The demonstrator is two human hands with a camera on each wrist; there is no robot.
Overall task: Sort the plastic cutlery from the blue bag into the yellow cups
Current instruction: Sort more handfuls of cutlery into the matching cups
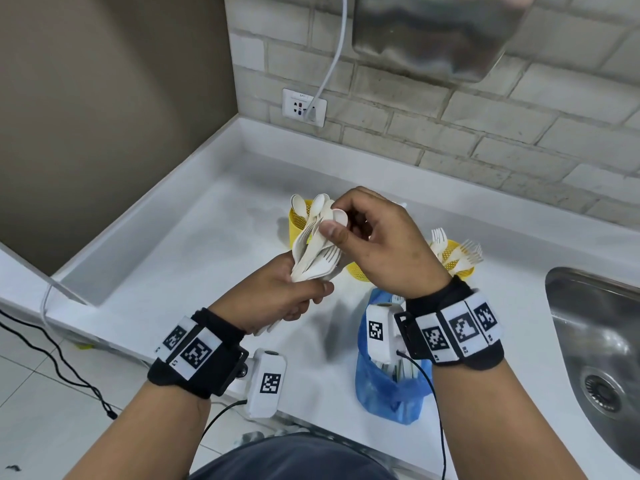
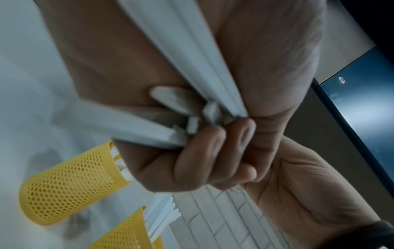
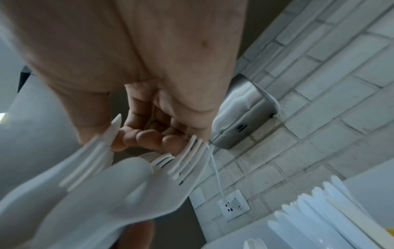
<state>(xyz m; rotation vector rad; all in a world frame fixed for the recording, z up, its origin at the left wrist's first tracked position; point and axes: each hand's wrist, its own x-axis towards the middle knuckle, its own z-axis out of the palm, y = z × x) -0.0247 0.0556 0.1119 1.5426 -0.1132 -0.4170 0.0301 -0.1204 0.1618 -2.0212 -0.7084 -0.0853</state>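
Observation:
My left hand (image 1: 306,297) grips a bundle of white plastic cutlery (image 1: 313,258), forks and spoons mixed, by the handles, above the counter. In the left wrist view its fingers (image 2: 202,151) curl round the handles (image 2: 187,67). My right hand (image 1: 334,218) pinches the top end of one piece in the bundle; fork tines (image 3: 185,158) lie against its fingertips (image 3: 149,136). A yellow mesh cup (image 1: 296,230) holding spoons stands behind the bundle. Another cup (image 1: 460,263) at the right holds forks. A third cup (image 1: 358,271) is mostly hidden. The blue bag (image 1: 388,386) stands under my right wrist, with cutlery inside.
A steel sink (image 1: 595,341) is set into the white counter (image 1: 194,244) at the right. Behind is a brick wall with a socket (image 1: 304,107), a white cable and a steel wall unit (image 1: 436,32). Black cables trail over the floor at the left.

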